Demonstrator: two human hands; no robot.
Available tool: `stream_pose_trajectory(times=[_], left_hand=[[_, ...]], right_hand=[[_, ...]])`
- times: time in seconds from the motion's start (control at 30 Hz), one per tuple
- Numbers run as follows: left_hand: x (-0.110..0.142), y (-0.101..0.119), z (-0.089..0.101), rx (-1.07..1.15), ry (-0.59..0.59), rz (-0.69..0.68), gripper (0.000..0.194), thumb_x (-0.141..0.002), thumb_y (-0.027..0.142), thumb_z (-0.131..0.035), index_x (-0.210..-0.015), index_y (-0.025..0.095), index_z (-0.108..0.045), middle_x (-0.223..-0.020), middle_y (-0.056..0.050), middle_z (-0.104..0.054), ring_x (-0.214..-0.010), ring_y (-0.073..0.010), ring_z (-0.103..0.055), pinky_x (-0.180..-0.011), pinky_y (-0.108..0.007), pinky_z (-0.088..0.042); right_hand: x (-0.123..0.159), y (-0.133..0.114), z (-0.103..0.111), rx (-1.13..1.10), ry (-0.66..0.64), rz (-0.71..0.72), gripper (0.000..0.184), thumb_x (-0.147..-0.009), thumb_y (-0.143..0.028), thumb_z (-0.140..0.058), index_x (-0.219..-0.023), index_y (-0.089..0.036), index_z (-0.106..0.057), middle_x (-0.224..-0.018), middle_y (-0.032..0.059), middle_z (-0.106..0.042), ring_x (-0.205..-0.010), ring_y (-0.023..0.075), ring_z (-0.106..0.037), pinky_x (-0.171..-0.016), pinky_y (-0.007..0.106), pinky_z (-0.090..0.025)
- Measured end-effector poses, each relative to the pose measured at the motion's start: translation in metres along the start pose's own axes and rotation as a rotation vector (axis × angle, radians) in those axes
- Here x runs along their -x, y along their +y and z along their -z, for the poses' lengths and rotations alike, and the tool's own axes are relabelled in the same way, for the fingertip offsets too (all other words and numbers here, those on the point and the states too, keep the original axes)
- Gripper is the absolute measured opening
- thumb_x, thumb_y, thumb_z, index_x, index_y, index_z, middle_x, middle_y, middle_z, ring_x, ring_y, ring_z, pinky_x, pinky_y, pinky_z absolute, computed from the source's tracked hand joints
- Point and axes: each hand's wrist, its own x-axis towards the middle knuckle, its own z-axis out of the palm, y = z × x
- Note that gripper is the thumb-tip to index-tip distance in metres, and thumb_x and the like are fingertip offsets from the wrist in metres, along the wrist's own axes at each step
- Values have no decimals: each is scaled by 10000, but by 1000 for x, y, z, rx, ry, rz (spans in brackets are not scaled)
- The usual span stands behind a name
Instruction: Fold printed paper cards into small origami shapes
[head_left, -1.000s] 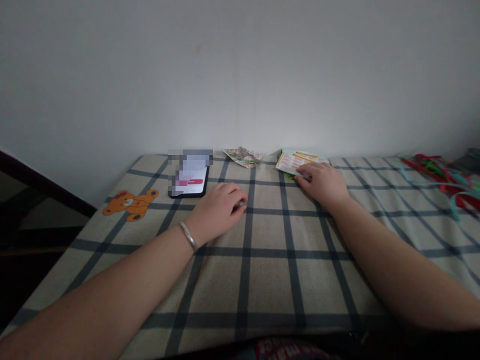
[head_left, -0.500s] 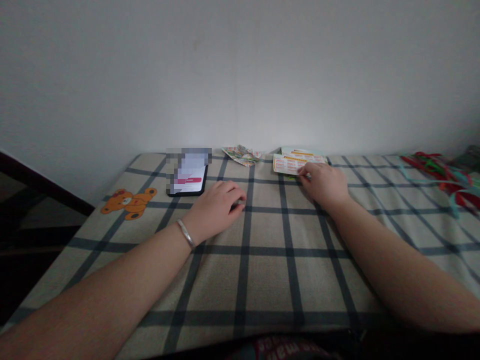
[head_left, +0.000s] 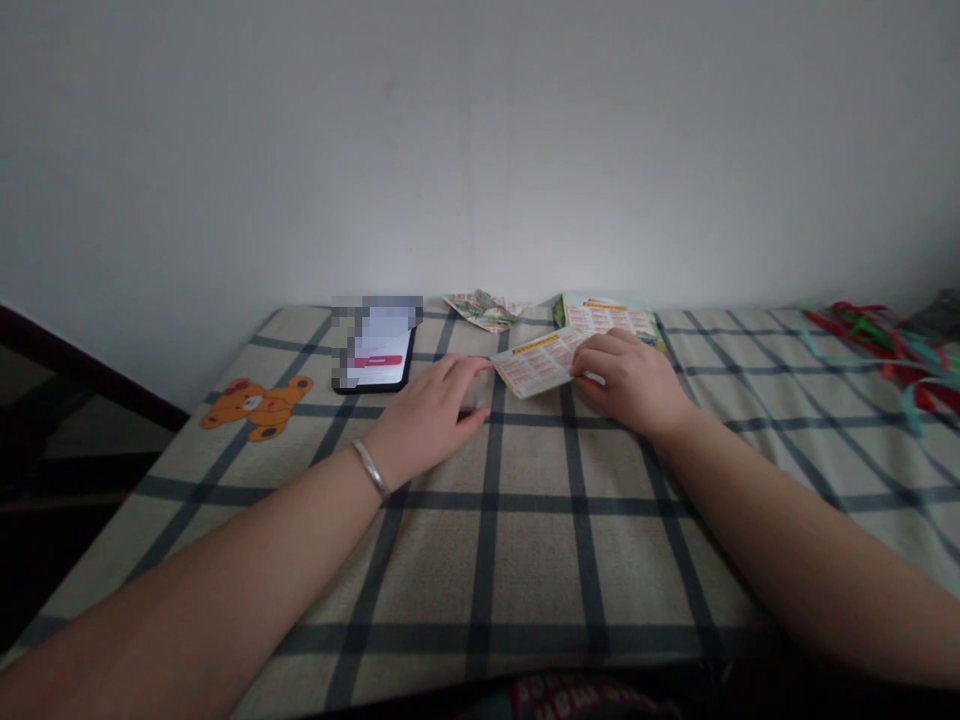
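From the head view, here's the counter (head_left: 525,570) under its checked cloth, and the phone (head_left: 379,368) makes a handy landmark: it lies toward the back, screen lit, a pinkish-red bar low on it, the upper part pixelated. Well to the right of the phone comes the right hand (head_left: 628,382), and it has a catch! Its fingers are closed on the right end of a printed paper (head_left: 534,363), pinching it at the edge. That paper sits to the right of the phone, yellow heading and reddish blocks of print facing up, its free end pointing back toward the phone. And here's the left hand (head_left: 427,415), just off the phone's near right corner, silver bracelet (head_left: 371,468) at the wrist; its fingers are open, thumb spread away, grasping nothing, the tips right by the paper's left corner, though whether they touch I can't tell. Right of the phone, along the back, there's a crumpled paper (head_left: 484,310), and farther right a second printed paper (head_left: 609,316), green at its left edge, partly hidden by the right hand. Nearer and left of the phone, a flat orange bear (head_left: 256,406); far off to the phone's right, a tangle of red, green and pale blue strips (head_left: 862,335).
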Motion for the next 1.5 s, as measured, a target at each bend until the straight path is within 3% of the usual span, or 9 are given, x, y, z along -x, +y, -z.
stream_pose_trajectory(times=[0.17,0.37,0.47,0.63,0.77,0.97,1.27,1.5], left_hand=[[0,-1,0,-2,-7,-48,460,-846,247,-645,-1282,208,-504,-1212,-81,-535,-1105,-232,-565,-987,-407,-481],[-3,-2,6,-124,-32,-190,152,-866,215,-620,-1006,208,-681,-1120,-52,-610,-1012,-227,-562,-893,-397,-488],[-3,-3,8,-127,-31,-275,103,-873,228,-618,-938,208,-696,-1066,-36,-646,-989,-218,-564,-873,-378,-482],[-3,0,8,-127,-28,-308,124,-896,274,-602,-907,197,-699,-1073,-31,-670,-1035,-220,-573,-911,-387,-476],[-3,4,8,-115,-39,-285,104,-877,263,-632,-881,184,-700,-1030,-32,-691,-1014,-221,-593,-906,-396,-488],[-5,4,7,-60,-35,-286,108,-848,271,-674,-820,168,-691,-943,-33,-708,-960,-217,-617,-872,-379,-502],[-6,5,6,64,-50,-299,135,-862,286,-649,-792,173,-675,-906,-30,-706,-932,-197,-622,-885,-360,-489],[-6,7,7,146,-100,-371,184,-920,315,-555,-882,188,-683,-962,-29,-703,-969,-187,-616,-936,-369,-467]], right_hand=[[0,-5,-4,-167,-45,57,107,-857,-190,-561,-858,-212,-666,-950,59,-684,-919,227,-580,-777,329,-450],[0,-5,-17,-369,-92,101,125,-847,-157,-561,-876,-189,-678,-945,70,-679,-911,203,-609,-799,322,-474],[-1,-4,-19,-391,-126,106,149,-833,-142,-569,-897,-195,-692,-948,65,-688,-909,195,-623,-809,325,-483],[-2,-3,-10,-380,-180,124,173,-804,-150,-609,-934,-210,-706,-988,57,-704,-939,197,-637,-832,333,-488],[-3,-9,-1,-447,-235,165,162,-828,-250,-648,-977,-214,-700,-1017,55,-706,-959,198,-638,-842,335,-490],[-1,-27,5,-472,-220,153,210,-883,-355,-608,-1001,-204,-693,-987,58,-703,-928,192,-640,-812,318,-487],[-3,-36,-6,-494,-174,196,133,-883,-247,-593,-954,-205,-697,-928,40,-712,-885,179,-639,-797,308,-476],[-2,-28,1,-615,-278,281,177,-838,-143,-613,-944,-234,-721,-933,-2,-739,-895,157,-642,-823,296,-477]])
